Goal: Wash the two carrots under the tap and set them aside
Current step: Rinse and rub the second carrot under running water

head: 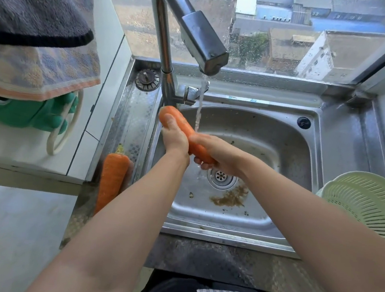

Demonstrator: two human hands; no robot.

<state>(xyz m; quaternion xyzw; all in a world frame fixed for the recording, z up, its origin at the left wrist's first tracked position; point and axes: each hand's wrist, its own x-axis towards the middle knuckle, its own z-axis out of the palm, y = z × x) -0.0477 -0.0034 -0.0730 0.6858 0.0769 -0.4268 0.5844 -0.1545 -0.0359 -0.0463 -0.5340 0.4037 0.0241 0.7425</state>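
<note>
Steel sink [331, 127], mid-frame: your left hand [174, 140] and right hand [220, 156] both grasp one carrot [184, 126], axis upper-left to lower-right under the tap stream [199, 113]; second carrot [110, 180] lies lower-left.

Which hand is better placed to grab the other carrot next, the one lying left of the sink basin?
Left. The left hand grips the orange carrot on the side nearest the second orange carrot on the steel ledge; the right hand would have to cross over.
</note>
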